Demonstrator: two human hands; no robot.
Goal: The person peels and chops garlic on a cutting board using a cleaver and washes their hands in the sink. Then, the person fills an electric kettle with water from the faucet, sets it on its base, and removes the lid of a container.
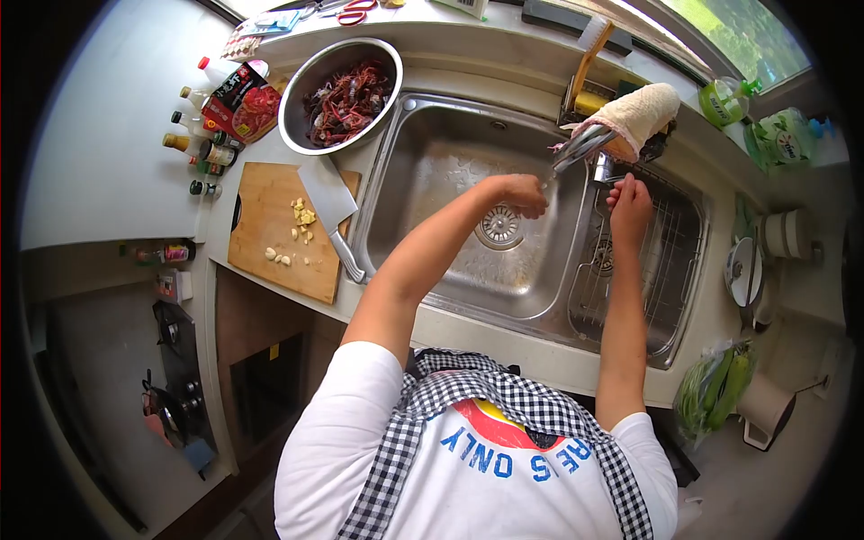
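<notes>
My left hand [522, 195] hovers above the left sink basin [450, 162], close to the round drain strainer [499, 226]. Its fingers are curled together, with nothing visible in them. The metal faucet [585, 147] reaches over this basin, its spout end just up and right of that hand. My right hand [632, 200] is closed in a pinch at the small faucet handle [615, 183], over the right basin. A pale cloth [643, 117] is draped over the top of the faucet. Inside the right basin sits a wire rack [661, 261].
Left of the sink, a steel bowl [291, 121] holds crayfish. A cutting board [261, 216] carries a cleaver [326, 193], garlic cloves [277, 256] and chopped yellowish pieces [301, 212]. Bottles and a red packet [243, 102] stand behind. Bagged green vegetables [715, 387] are at right.
</notes>
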